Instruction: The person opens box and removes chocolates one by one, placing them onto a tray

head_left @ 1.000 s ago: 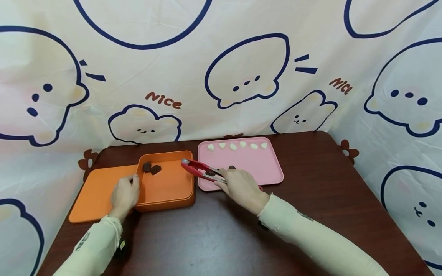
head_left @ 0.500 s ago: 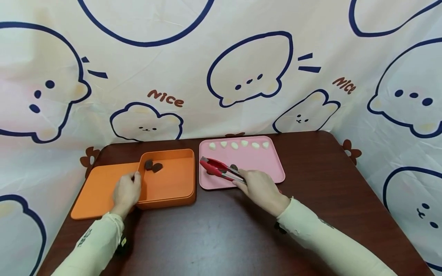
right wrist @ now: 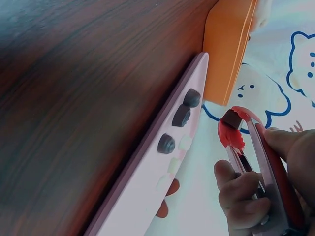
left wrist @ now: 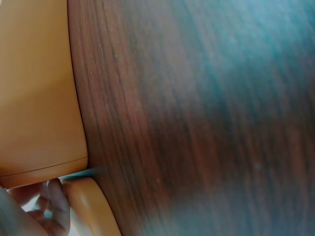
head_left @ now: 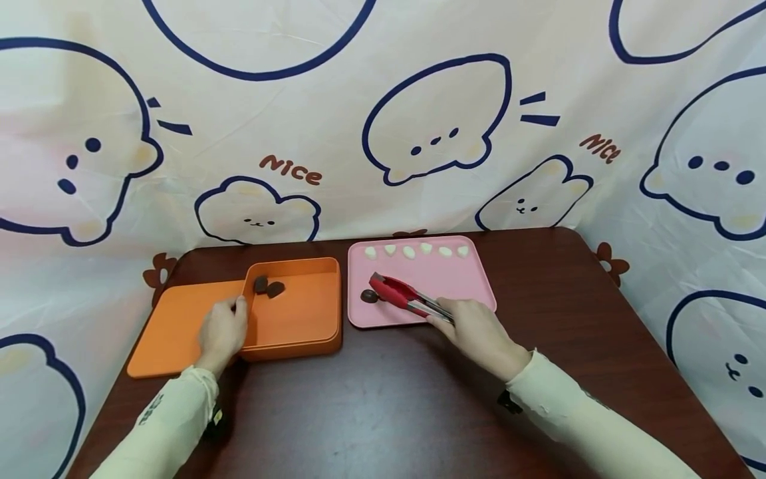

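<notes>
My right hand [head_left: 479, 332] grips red-tipped metal tongs [head_left: 419, 305] above the pink tray [head_left: 443, 283]. In the right wrist view a brown block, like a chocolate [right wrist: 231, 119], sits between the tongs' tips. Below the tongs, dark chocolates [right wrist: 166, 143] lie on the tray; the tongs partly cover them in the head view. Several white pieces [head_left: 409, 252] form a row along the tray's far side. My left hand [head_left: 224, 329] holds the left wall of the orange box [head_left: 299, 319], its fingers partly hidden. Two dark chocolates [head_left: 275, 289] lie inside the box.
A flat orange lid [head_left: 173, 332] lies left of the box, beside my left hand. The box stands close to the tray's left edge. Dark wood table [head_left: 383, 412] extends in front and to the right. A printed cloth [head_left: 335, 213] hangs behind.
My right hand has moved the tongs rightward, from the box's right edge to over the pink tray, uncovering a dark chocolate. My left hand stays at the box wall.
</notes>
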{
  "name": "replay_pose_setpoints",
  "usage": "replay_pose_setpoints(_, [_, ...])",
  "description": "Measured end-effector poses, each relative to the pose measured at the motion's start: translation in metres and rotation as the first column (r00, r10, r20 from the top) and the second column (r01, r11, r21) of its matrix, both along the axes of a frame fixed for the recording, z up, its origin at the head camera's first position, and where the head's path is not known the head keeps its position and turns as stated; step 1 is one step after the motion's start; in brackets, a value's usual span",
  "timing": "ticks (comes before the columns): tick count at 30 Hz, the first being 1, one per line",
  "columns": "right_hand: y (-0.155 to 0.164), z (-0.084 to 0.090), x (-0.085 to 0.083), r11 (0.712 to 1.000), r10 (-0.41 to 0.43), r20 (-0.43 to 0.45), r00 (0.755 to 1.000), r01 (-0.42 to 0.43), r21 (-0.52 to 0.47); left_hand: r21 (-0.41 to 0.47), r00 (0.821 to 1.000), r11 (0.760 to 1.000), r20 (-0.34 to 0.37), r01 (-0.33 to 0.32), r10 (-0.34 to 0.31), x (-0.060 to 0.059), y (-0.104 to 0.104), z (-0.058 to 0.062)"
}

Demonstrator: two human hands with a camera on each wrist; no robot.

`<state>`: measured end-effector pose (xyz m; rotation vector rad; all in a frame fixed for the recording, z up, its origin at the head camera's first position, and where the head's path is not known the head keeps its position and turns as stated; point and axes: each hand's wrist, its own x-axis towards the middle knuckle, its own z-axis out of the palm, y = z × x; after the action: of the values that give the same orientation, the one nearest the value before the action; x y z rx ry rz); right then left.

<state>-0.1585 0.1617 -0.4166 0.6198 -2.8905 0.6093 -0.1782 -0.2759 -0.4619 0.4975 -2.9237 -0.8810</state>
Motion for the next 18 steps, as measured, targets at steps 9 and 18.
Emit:
replay_pose_setpoints(9, [0.021, -0.002, 0.006, 0.999, -0.053, 0.046, 0.998, 0.053, -0.005, -0.001, 1.000, 1.000, -0.022, -0.004, 0.004, 0.000, 0.001, -0.001])
replay_pose_setpoints(18, [0.038, -0.003, 0.008, 0.996, -0.092, 0.099, 0.991, 0.090, 0.023, 0.002, 1.000, 1.000, -0.017, -0.006, 0.006, 0.001, 0.000, -0.001])
